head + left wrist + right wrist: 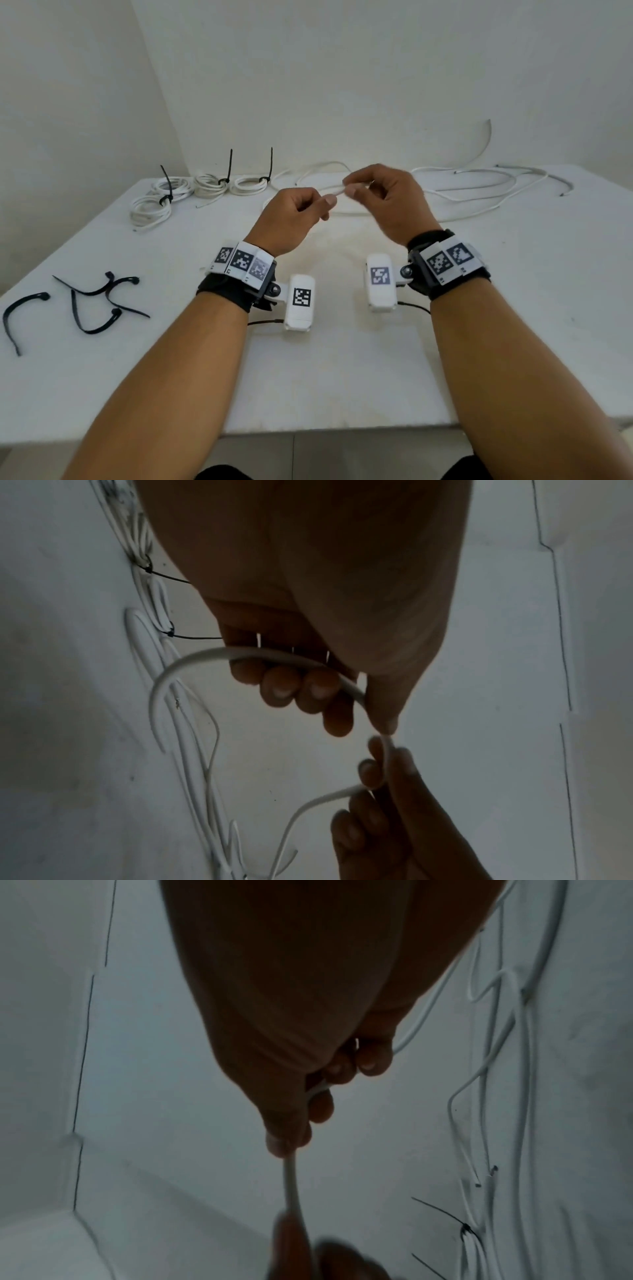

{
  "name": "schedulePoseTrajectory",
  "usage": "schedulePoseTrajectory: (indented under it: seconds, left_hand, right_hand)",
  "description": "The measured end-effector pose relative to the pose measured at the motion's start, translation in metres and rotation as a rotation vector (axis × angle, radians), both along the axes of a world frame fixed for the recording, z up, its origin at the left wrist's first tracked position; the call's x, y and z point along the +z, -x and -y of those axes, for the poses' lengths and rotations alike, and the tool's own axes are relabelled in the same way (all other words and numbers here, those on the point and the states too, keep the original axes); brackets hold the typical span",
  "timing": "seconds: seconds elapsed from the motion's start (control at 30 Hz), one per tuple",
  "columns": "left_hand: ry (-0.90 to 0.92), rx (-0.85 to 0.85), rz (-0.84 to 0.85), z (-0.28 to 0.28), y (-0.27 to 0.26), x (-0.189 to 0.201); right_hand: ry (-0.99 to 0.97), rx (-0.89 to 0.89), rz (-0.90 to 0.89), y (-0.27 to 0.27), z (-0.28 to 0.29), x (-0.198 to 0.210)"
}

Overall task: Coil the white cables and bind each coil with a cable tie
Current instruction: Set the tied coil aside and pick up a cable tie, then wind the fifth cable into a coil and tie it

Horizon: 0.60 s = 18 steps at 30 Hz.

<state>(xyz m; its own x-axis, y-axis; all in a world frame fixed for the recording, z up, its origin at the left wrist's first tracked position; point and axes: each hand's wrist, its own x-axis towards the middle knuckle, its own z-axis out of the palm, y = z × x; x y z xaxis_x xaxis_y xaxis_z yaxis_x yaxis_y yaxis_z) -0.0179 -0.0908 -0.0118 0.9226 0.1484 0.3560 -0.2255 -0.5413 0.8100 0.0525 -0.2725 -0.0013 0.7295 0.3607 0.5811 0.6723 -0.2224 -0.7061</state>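
Note:
Both hands are raised over the middle of the white table (pixel 342 359), a short stretch of white cable (pixel 340 192) held between them. My left hand (pixel 298 214) pinches it between thumb and fingers, and the cable (pixel 240 653) curves out past the curled fingers. My right hand (pixel 380 195) pinches the same cable (pixel 291 1180) close by. The rest of this cable lies in a loose loop (pixel 308 178) on the table behind the hands. Several bound coils (pixel 209 185) with black ties stand at the back left.
Several loose black cable ties (pixel 92 301) lie at the table's front left. More uncoiled white cables (pixel 479 181) sprawl at the back right, one arching up against the wall (pixel 342 68). The table's front edge is near my forearms.

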Motion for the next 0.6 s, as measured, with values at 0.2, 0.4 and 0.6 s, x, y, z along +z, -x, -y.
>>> schedulePoseTrajectory:
  seconds: [0.2, 0.4, 0.6]
  left_hand:
    - [0.358, -0.212, -0.077, 0.003, 0.011, 0.000]
    - [0.803, -0.501, -0.099, 0.016, 0.021, 0.014]
    - [0.842, -0.433, -0.185, 0.020, 0.025, 0.013]
  right_hand:
    - [-0.297, -0.218, -0.049, -0.015, 0.018, 0.003]
    - [0.163, -0.316, -0.075, -0.025, 0.011, -0.014]
    - [0.061, -0.411, -0.048, -0.028, 0.018, -0.008]
